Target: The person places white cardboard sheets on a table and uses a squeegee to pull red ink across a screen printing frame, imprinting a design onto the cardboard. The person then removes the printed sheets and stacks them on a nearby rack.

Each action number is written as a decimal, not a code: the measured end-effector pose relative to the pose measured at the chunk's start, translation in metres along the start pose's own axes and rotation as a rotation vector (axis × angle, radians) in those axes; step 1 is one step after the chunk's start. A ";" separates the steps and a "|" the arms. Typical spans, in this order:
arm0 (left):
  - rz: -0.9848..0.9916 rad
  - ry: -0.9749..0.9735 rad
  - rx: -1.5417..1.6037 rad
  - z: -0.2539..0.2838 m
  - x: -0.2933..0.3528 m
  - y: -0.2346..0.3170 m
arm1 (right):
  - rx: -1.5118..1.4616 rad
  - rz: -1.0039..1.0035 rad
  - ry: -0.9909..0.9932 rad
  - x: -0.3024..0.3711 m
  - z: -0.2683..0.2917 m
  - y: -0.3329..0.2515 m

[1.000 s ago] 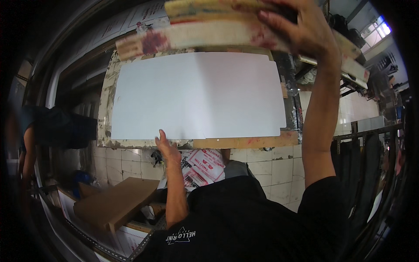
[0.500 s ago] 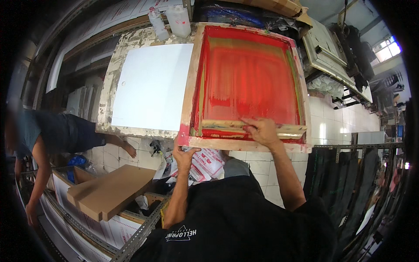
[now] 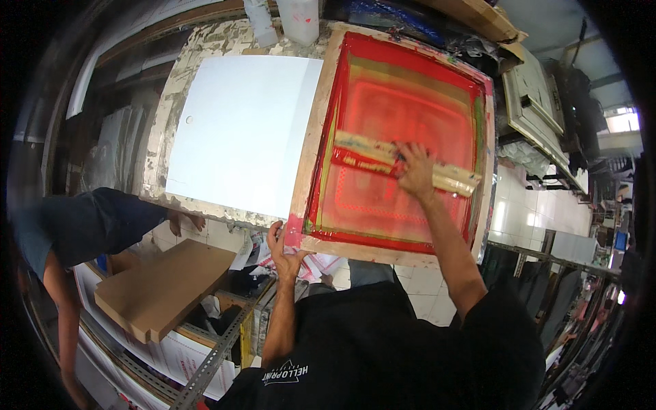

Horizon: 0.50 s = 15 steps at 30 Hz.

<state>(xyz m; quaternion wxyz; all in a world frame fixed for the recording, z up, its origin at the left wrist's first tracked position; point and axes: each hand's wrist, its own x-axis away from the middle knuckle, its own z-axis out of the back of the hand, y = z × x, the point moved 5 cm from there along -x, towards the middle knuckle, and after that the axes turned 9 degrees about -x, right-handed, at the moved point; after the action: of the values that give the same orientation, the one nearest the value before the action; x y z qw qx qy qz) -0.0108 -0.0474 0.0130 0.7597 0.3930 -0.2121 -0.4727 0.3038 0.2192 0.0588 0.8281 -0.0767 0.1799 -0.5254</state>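
Note:
A wooden screen-printing frame [image 3: 316, 130] lies on the right side of the work table, its mesh smeared with red ink. My right hand [image 3: 415, 171] is closed on the wooden handle of a squeegee [image 3: 454, 179], which spans the mesh at a slant around mid-height. Red ink clings to the squeegee's near side. At the frame's near left corner, my left hand [image 3: 283, 254] grips the edge, fingers along the side and thumb against the front. A white sheet [image 3: 242, 137] lies flat to the left of the frame, with a small round mark near its left edge.
Two plastic bottles, one squarish [image 3: 298, 20], stand behind the frame on the blotched table [image 3: 160, 154]. A cardboard piece [image 3: 164, 287] rests on a metal rack at lower left. Another person [image 3: 102, 222] bends down at the left. Racks [image 3: 547, 260] stand at the right.
My right hand has pushed the squeegee away from the frame's near end to about mid-mesh, and it is now slanted. A printed pattern shows in the mesh behind it. The view has shifted.

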 end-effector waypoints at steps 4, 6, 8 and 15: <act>0.046 0.003 -0.010 -0.001 0.003 -0.008 | -0.003 0.022 0.048 -0.084 -0.007 0.050; 0.056 0.012 -0.008 -0.002 0.004 -0.011 | -0.003 0.066 0.087 -0.123 -0.010 0.072; 0.073 0.022 0.008 -0.003 0.006 -0.014 | 0.001 0.093 0.117 -0.163 -0.012 0.094; 0.077 0.012 -0.024 0.000 0.007 -0.011 | 0.041 0.208 0.162 -0.277 -0.003 0.141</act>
<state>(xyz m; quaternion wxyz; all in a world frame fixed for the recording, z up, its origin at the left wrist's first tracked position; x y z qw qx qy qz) -0.0138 -0.0563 0.0037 0.7832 0.3783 -0.2168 -0.4433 0.3160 0.5294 0.0717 0.8622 0.0021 0.2423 -0.4448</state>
